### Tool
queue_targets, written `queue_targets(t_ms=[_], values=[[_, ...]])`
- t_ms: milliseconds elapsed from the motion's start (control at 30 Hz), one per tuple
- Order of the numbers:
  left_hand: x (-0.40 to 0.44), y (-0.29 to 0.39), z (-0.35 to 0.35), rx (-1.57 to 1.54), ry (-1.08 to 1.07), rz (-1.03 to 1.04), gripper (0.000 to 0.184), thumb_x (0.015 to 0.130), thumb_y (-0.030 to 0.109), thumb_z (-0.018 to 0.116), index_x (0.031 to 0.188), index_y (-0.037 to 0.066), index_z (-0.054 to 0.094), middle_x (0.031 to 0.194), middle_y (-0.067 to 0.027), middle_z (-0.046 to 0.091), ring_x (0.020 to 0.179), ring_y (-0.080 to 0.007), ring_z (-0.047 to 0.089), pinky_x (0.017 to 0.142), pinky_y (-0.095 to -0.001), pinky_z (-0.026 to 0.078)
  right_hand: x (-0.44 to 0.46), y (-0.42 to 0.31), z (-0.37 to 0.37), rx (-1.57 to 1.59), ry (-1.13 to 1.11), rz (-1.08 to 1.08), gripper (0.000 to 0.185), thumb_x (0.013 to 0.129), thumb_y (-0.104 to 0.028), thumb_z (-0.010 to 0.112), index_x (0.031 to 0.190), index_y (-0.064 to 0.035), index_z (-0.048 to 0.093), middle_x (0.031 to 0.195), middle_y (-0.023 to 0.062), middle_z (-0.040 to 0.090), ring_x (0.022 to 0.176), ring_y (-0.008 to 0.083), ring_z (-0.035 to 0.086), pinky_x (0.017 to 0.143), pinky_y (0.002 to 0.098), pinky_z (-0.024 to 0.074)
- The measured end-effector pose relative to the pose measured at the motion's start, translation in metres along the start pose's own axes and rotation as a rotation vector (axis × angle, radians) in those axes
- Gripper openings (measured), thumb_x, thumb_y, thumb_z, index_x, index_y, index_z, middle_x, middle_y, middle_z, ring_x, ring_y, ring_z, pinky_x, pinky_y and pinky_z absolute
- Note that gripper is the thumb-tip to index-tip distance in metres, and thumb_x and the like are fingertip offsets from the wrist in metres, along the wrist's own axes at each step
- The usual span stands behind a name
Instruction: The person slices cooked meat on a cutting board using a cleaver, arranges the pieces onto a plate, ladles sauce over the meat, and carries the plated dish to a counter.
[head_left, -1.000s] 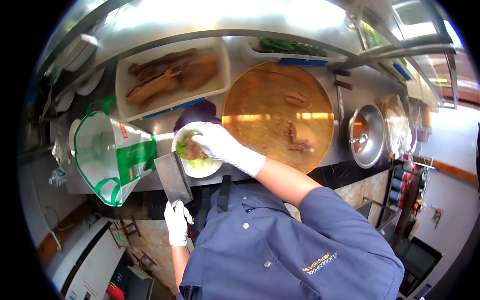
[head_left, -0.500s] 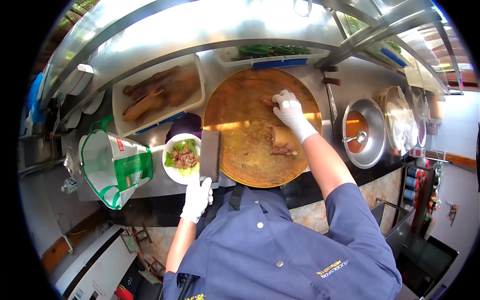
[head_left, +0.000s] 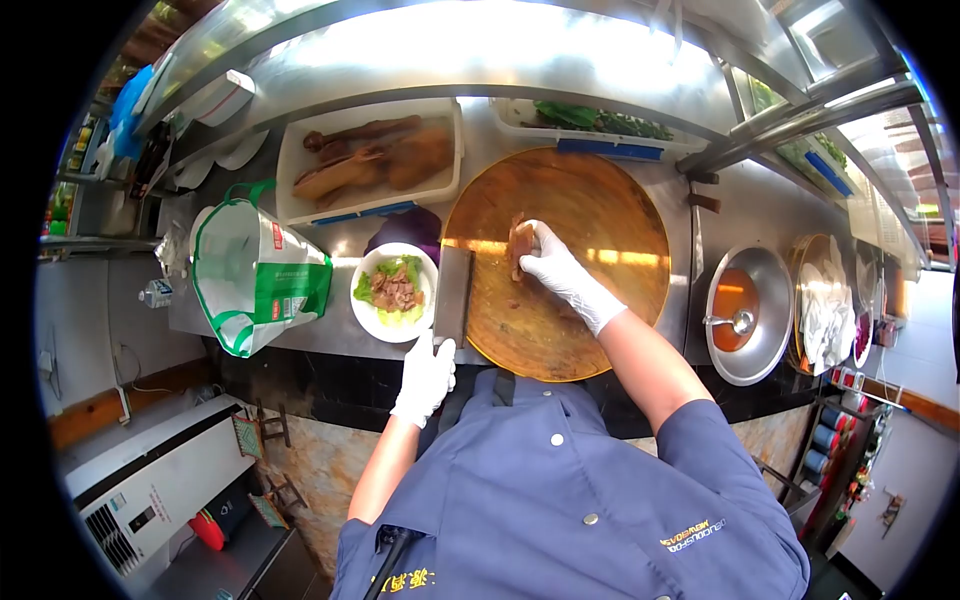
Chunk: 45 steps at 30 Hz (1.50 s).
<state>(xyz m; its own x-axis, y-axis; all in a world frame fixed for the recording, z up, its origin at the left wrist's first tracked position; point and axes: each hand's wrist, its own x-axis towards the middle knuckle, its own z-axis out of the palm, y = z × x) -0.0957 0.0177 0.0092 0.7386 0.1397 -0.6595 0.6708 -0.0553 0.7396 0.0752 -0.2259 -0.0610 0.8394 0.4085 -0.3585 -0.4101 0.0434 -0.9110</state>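
Note:
My left hand point(head_left: 424, 382), in a white glove, is closed around the handle of a cleaver. The broad grey blade of this cleaver point(head_left: 453, 297) lies over the left rim of the round wooden chopping board point(head_left: 600, 330). In my gloved right hand point(head_left: 558, 265), above the board's middle, a piece of brown cooked meat point(head_left: 519, 248) is gripped between the fingers and thumb. Just left of the blade stands a white bowl point(head_left: 362, 318) with green lettuce point(head_left: 411, 266) and chopped meat point(head_left: 392, 291) in it.
Behind the bowl is a white tub point(head_left: 290, 198) of whole cooked poultry point(head_left: 350, 165). A green-and-white bag point(head_left: 285, 290) stands at the left. On the right are a metal basin point(head_left: 765, 300) with sauce and a ladle point(head_left: 741, 321). Leafy greens point(head_left: 600, 120) fill a tray behind the board.
My right hand has moved left and nearer, and now holds the meat piece up over the board. The larger chunk at the board's front is out of sight. My left hand keeps the cleaver.

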Motion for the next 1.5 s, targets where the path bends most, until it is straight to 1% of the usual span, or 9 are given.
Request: queue_targets(t_ms=[133, 200, 300, 400, 600, 800, 833, 1367, 1500], values=[[0.002, 0.01, 0.003, 0.242, -0.02, 0.147, 0.023, 0.101, 0.02, 0.061, 0.102, -0.002, 0.058, 0.067, -0.0131, 0.061, 0.05, -0.0207, 0.058, 0.05, -0.0365, 0.048, 0.003, 0.001, -0.011, -0.294, -0.023, -0.059, 0.04, 0.08, 0.002, 0.057, 0.12, -0.0035, 0.058, 0.098, 0.0065, 0.06, 0.092, 0.021, 0.063, 0.082, 0.0342, 0.0524], [0.011, 0.01, 0.009, 0.54, 0.145, 0.665, 0.027, 0.1, 0.023, 0.06, 0.101, -0.004, 0.058, 0.08, -0.0251, 0.068, 0.071, -0.0412, 0.069, 0.068, -0.0477, 0.054, 0.003, -0.002, -0.014, -0.492, -0.02, -0.164, 0.035, 0.08, -0.001, 0.06, 0.115, -0.0022, 0.06, 0.099, 0.0105, 0.062, 0.095, 0.0271, 0.064, 0.085, 0.0374, 0.0521], [0.01, 0.025, 0.016, 0.627, 0.052, 0.659, 0.026, 0.1, 0.023, 0.06, 0.101, -0.003, 0.058, 0.088, -0.0277, 0.07, 0.085, -0.0479, 0.068, 0.076, -0.0517, 0.054, -0.008, -0.015, -0.01, -0.772, 0.018, -0.281, 0.028, 0.082, -0.01, 0.066, 0.108, -0.0005, 0.063, 0.101, 0.0189, 0.064, 0.097, 0.0363, 0.064, 0.087, 0.0413, 0.0517], [0.02, 0.021, 0.022, 0.631, -0.049, 0.532, 0.024, 0.1, 0.025, 0.058, 0.101, 0.002, 0.055, 0.084, -0.0284, 0.067, 0.082, -0.0485, 0.067, 0.073, -0.0545, 0.052, -0.016, -0.028, -0.003, -0.904, 0.097, -0.255, 0.026, 0.086, -0.019, 0.071, 0.104, -0.0007, 0.066, 0.099, 0.0229, 0.064, 0.096, 0.043, 0.063, 0.085, 0.0463, 0.052], [0.026, 0.018, 0.021, 0.722, -0.107, 0.691, 0.021, 0.1, 0.024, 0.055, 0.097, 0.003, 0.056, 0.078, -0.0258, 0.064, 0.073, -0.0462, 0.065, 0.066, -0.0549, 0.052, -0.044, -0.064, 0.008, -1.326, 0.083, -0.546, 0.024, 0.089, -0.009, 0.065, 0.113, -0.0042, 0.068, 0.103, 0.0192, 0.066, 0.099, 0.0403, 0.064, 0.085, 0.0476, 0.0536], [0.007, 0.048, 0.014, 0.48, -0.117, 0.651, 0.023, 0.099, 0.025, 0.053, 0.097, 0.003, 0.057, 0.073, -0.0242, 0.064, 0.068, -0.0449, 0.064, 0.065, -0.0553, 0.051, -0.057, -0.093, 0.045, -1.23, -0.05, -0.79, 0.037, 0.08, 0.006, 0.068, 0.117, -0.0022, 0.067, 0.104, 0.0184, 0.064, 0.095, 0.0384, 0.065, 0.083, 0.0441, 0.054], [0.006, 0.052, 0.015, 0.5, -0.115, 0.641, 0.024, 0.099, 0.026, 0.052, 0.1, 0.003, 0.057, 0.075, -0.0253, 0.065, 0.07, -0.0459, 0.065, 0.067, -0.0562, 0.051, -0.047, -0.072, 0.035, -1.074, -0.018, -0.519, 0.033, 0.08, 0.008, 0.068, 0.112, -0.0017, 0.067, 0.103, 0.018, 0.063, 0.094, 0.0364, 0.066, 0.082, 0.042, 0.0541], [0.051, 0.024, 0.032, 0.486, -0.11, 0.63, 0.023, 0.093, 0.021, 0.052, 0.101, 0.003, 0.063, 0.079, -0.0239, 0.07, 0.077, -0.0454, 0.069, 0.073, -0.0562, 0.054, -0.056, -0.097, 0.046, -1.2, -0.166, -0.624, 0.027, 0.08, 0.006, 0.065, 0.105, -0.0037, 0.07, 0.108, 0.0175, 0.067, 0.102, 0.0383, 0.067, 0.089, 0.0431, 0.0551], [0.074, 0.004, 0.051, 0.673, -0.118, 0.78, 0.02, 0.093, 0.015, 0.051, 0.093, 0.001, 0.064, 0.082, -0.0251, 0.069, 0.075, -0.0423, 0.07, 0.071, -0.0519, 0.055, -0.043, -0.059, 0.007, -1.101, 0.0, -0.411, 0.018, 0.086, 0.001, 0.064, 0.102, -0.0051, 0.072, 0.106, 0.0166, 0.07, 0.1, 0.0388, 0.067, 0.086, 0.043, 0.0554]])
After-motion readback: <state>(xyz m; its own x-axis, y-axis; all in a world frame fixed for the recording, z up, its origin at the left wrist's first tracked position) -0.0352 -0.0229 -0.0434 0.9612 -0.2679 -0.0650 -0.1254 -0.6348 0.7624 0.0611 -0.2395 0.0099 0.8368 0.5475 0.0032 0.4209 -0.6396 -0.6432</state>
